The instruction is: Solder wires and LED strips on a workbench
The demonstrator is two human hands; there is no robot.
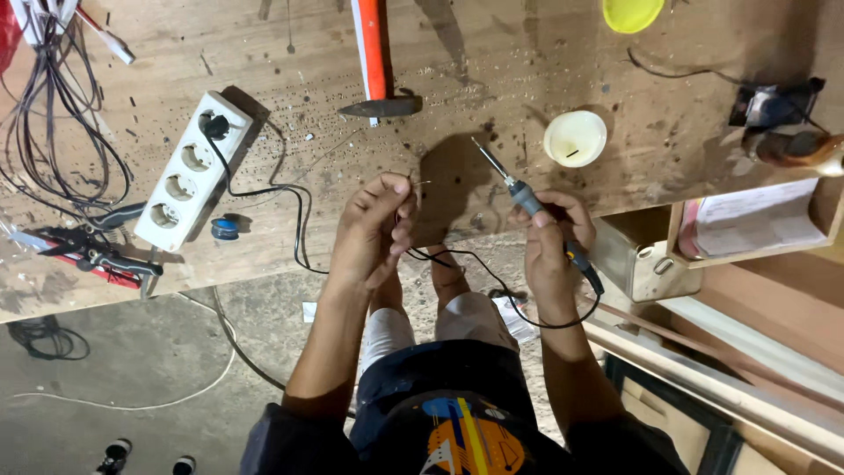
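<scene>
Seen from above, the right hand (552, 236) grips a soldering iron (514, 186), tip angled up-left. The left hand (376, 227), just beside it, pinches a thin wire (420, 182). A white power strip (193, 170) lies on the wooden surface (492, 62) left of that hand.

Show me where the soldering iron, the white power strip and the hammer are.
soldering iron (527, 199): head view, on its grey grip.
white power strip (189, 173): head view, on its middle socket.
hammer (373, 44): head view, on its orange handle.

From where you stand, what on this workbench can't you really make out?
- Head view: whatever the left hand pinches; only a thin wire end shows, too small.
- Soldering iron in the right hand: its grip is covered by fingers.
- Hammer: handle cut off by the top edge.
- Yellow dish: cut off by the top edge.
- White cup: contents unclear.
</scene>
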